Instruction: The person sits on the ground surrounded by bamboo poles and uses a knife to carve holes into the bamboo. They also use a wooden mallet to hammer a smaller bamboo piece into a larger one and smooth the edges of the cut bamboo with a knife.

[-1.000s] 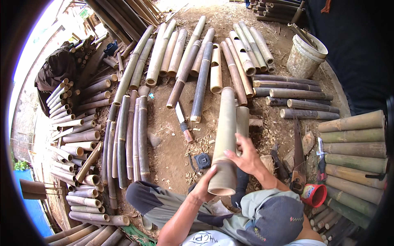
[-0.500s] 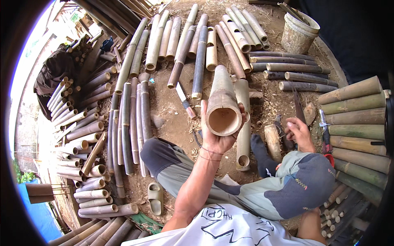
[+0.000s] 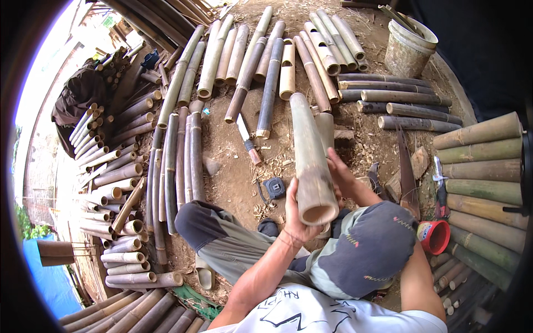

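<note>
A pale, thick bamboo tube (image 3: pixel 312 147) slants upward in front of me, its cut open end toward me. My left hand (image 3: pixel 297 213) is wrapped round the tube near that lower end. Along the tube's right side is my right hand (image 3: pixel 344 175), fingers stretched out; whether it touches the tube I cannot tell. Behind the held tube a second bamboo tube (image 3: pixel 326 129) lies on the ground, mostly hidden. A black tape measure (image 3: pixel 274 188) sits on the dirt left of my left hand, and a knife (image 3: pixel 248 141) lies farther off.
Rows of bamboo tubes (image 3: pixel 222 55) lie at the far side, with a stacked pile (image 3: pixel 119 194) on the left and green tubes (image 3: pixel 483 166) on the right. A dirty white bucket (image 3: pixel 410 50) stands far right. Near my right knee are a red container (image 3: pixel 433 237) and a long dark blade (image 3: pixel 407 172).
The held tube has tipped and come lower and nearer. My right hand has moved left from the ground to the tube's side. My right knee has shifted left, and the tape measure now shows fully.
</note>
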Tool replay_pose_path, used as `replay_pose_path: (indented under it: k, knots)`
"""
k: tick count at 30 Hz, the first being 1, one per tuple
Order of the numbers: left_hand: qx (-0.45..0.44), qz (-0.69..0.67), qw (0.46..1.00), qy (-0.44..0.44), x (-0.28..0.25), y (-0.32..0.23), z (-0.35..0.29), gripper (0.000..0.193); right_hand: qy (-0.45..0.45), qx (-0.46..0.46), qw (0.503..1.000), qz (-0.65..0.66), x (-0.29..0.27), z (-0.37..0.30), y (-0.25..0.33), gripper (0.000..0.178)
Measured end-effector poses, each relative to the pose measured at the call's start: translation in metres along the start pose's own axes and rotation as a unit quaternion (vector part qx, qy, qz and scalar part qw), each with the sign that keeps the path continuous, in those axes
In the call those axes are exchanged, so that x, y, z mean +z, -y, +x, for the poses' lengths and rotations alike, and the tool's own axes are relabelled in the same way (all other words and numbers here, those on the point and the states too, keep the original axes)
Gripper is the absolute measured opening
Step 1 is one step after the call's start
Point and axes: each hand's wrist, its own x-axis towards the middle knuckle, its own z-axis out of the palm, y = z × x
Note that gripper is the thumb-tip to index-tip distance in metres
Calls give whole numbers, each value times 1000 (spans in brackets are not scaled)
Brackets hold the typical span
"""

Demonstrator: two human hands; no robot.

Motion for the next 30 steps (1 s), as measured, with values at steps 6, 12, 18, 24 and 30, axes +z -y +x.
replay_pose_path:
  k: [6,12,18,24,30]
  knots:
    - [-27,293,932,-213,-32,-9,-30,62,-206,-165,776,-573,-20,39,-42,79]
    - [49,174,963,-200,-15,-20,-36,82,-171,-256,889,-340,15,6,46,38]
    - [84,94,991,-55,74,-57,-6,91,-185,-49,958,-213,-37,6,9,41]
    - [106,142,979,-98,80,-69,0,92,-111,42,981,-154,-37,18,-8,60]
    - [62,327,922,-196,45,-17,-20,79,50,23,998,41,-10,67,12,96]
